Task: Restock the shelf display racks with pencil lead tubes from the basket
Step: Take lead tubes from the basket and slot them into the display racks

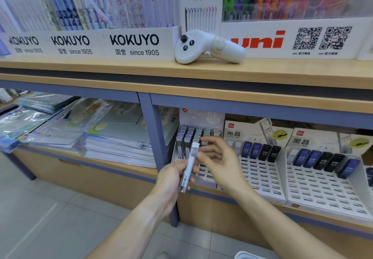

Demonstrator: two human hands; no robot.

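My left hand (173,176) grips a clear, pale pencil lead tube (189,166) by its lower half, tilted upright in front of the lower shelf. My right hand (218,161) pinches the tube's upper part with thumb and fingertips, the other fingers loosely spread. Just behind them stands a white display rack (201,175) with pastel lead tubes (193,135) in its back rows. To the right, two more white racks (262,180) (323,190) hold dark blue and black HB tubes (260,151) along their top rows. A white basket rim (248,255) shows at the bottom edge.
A white handheld controller (207,46) lies on the upper wooden shelf (121,67) before pen displays. Stacked plastic folders (80,129) fill the lower shelf left of a blue-grey upright post (155,137). Tiled floor (40,208) lies below left.
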